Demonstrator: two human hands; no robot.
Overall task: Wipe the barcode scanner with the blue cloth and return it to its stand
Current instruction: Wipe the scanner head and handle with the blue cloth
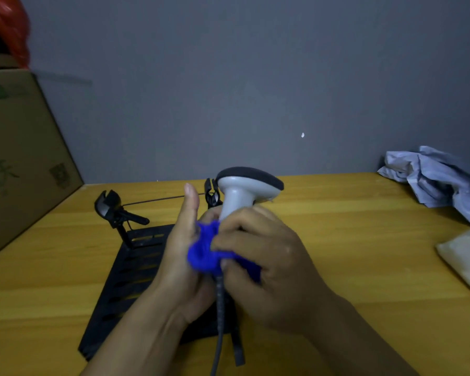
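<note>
Near edge of the tabletop (pixel 391 267): the scanner's cable (pixel 219 316) rises between both wrists. Right hand (pixel 269 267) pinches the blue cloth (pixel 204 253) around the lower handle of the barcode scanner (pixel 244 185); left hand (pixel 182 253) steadies the handle's other side, thumb raised, its grasp hidden by the cloth. Long axis of the scanner roughly upright, head tipped away toward the far edge. The black stand (pixel 125 210), with its slotted base, lies to the left and just beyond, nearer the left hand. Judged: wiping under way; open wood to the right, a cardboard box (pixel 19 158) bounding the left edge
</note>
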